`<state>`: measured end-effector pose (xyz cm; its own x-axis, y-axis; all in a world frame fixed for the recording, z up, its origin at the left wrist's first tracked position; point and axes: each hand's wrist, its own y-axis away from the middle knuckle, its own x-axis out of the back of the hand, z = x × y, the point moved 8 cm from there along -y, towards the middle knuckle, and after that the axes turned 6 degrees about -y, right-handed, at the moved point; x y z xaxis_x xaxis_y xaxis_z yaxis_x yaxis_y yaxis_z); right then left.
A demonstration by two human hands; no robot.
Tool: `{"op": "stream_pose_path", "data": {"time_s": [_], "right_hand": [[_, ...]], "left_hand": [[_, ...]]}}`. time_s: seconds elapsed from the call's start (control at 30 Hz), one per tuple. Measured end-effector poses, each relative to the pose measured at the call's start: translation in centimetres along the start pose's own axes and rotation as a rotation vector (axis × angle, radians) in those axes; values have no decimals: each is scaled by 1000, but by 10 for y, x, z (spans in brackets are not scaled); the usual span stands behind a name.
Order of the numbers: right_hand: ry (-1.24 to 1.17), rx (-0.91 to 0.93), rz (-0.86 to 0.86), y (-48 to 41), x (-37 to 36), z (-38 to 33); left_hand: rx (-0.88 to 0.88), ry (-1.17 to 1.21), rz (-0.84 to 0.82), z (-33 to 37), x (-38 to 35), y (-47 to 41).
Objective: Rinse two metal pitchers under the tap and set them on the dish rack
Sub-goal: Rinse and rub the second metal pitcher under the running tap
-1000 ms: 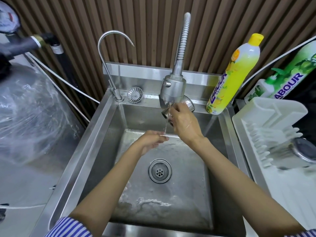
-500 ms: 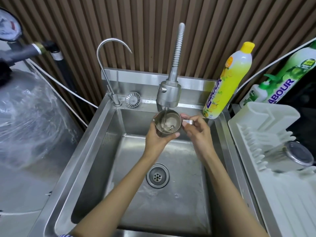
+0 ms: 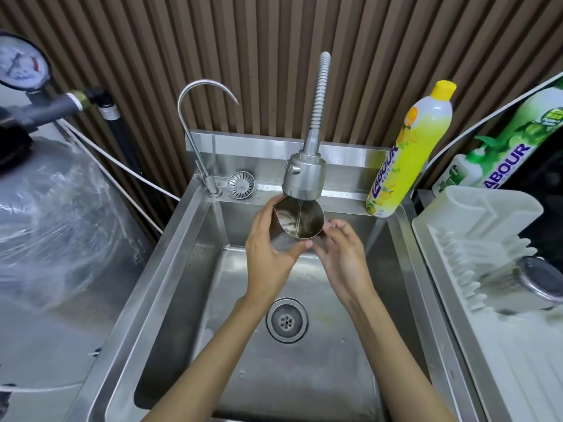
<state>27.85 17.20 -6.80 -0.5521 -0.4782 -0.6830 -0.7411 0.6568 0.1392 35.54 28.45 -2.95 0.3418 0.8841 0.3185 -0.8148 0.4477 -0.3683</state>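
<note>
Directly under the tap head [image 3: 303, 178], just above the middle of the frame, a metal pitcher [image 3: 304, 222] is held upright over the sink [image 3: 189, 254], and a thin stream of water [image 3: 300, 213] is caught in its open mouth. Its body is gripped from the left by the left hand [image 3: 268, 257], with the fingers wrapped behind it and the thumb laid across the front. The right hand [image 3: 342, 257] is placed at the pitcher's right side with its fingers loosely curled. Whether the handle is pinched cannot be told, as that part is blurred. Below the hands, the drain [image 3: 286, 319] is seen in the sink floor. At the right edge a second pitcher [image 3: 536, 278], blurred, is laid on its side on the white dish rack [image 3: 487, 214]. A yellow soap bottle [image 3: 411, 153] is stood at the sink's back right corner, with a green bottle [image 3: 499, 159] further right. A thin curved tap [image 3: 209, 180] and a round strainer [image 3: 240, 185] are set at the back left.
</note>
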Motion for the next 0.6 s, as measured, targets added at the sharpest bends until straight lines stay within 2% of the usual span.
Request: {"op": "stream_pose_path", "data": {"time_s": [0.17,0.27,0.33,0.43,0.6], "right_hand": [[295,31,64,5,9,-10],[401,46,105,12,12,-21],[500,48,134,15,13,-32],[709,77,195,18,13,-52],[962,267,223,18,5,-74]], "left_hand": [[15,-148,10,1,7,3],[70,-276,-34,2,5,2],[121,-281,-74,0,3,2],[217,-192,-167,-9,-5,6],[385,149,-384,-29,-30,3]]}}
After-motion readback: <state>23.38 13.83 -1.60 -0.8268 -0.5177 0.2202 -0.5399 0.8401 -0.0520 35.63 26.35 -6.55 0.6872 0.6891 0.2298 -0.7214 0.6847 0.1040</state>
